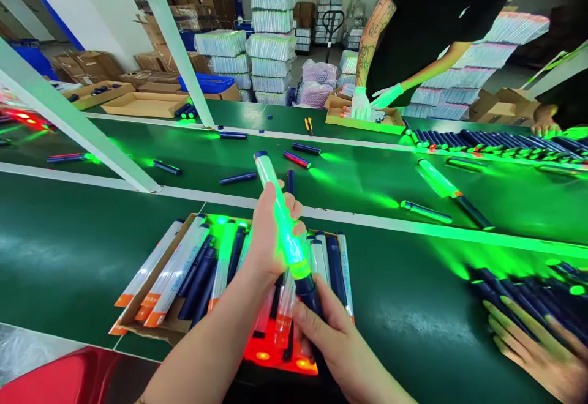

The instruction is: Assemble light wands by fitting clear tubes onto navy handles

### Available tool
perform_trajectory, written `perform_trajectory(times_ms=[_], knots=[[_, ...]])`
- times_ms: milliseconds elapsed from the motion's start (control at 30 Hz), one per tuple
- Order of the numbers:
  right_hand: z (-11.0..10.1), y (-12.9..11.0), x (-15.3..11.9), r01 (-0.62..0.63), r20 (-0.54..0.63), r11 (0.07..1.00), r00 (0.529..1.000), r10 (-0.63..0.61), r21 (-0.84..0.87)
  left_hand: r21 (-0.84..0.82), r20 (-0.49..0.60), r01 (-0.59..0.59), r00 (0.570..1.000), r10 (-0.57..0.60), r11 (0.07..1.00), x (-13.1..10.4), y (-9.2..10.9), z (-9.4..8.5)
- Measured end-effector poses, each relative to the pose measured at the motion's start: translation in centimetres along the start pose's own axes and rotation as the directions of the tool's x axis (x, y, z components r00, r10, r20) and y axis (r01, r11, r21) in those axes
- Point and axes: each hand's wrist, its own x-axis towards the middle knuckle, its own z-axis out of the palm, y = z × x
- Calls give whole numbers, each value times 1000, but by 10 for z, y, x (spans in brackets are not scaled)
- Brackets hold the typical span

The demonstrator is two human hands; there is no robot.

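Note:
I hold a light wand [291,245] at a tilt, its clear tube glowing green. My left hand [266,229] is wrapped round the tube, below the dark cap at its upper end. Lower down, my right hand [328,324] grips the dark blue handle [307,291]. Under my hands sits a cardboard box [172,327] of clear tubes with orange ends [172,275] and dark blue handles [202,288]. Red light shines at the near side of the box, and my forearms hide part of its contents.
Loose handles, some lit green, lie on the green belt [362,177] beyond. At right, another person's hand [533,336] touches a pile of handles [523,294]. Across the line, a gloved person works over a tray [362,123]. A white post [179,49] rises at left.

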Motion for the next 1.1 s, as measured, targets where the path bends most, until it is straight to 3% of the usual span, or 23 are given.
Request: perform_trajectory(times_ms=[100,300,367,533,667,833,1000,1100], knots=[[5,6,-1,-44,33,999,998,45,-25,-10,-9,65,998,-65,998,-1,-2,-2],[12,11,-8,-111,-21,986,994,110,-121,-62,-1,166,986,-166,984,-6,-1,-8],[12,12,-9,-129,-7,985,992,129,-118,-85,10,164,986,-164,983,-9,0,-10],[13,11,-9,-111,-14,988,994,110,-106,-33,17,28,999,-28,999,-17,0,-11],[19,8,-8,-88,-20,983,996,86,-160,47,42,88,995,-90,995,-14,-4,-11],[25,4,-2,-117,-130,988,986,104,-104,19,-14,138,990,-138,990,-8,-11,-17],[22,8,-7,-185,-21,982,983,184,-46,-132,76,253,967,-244,958,-16,-9,-17],[22,9,-13,-199,-53,977,979,195,-82,-84,52,203,978,-200,975,-19,-9,-10]])
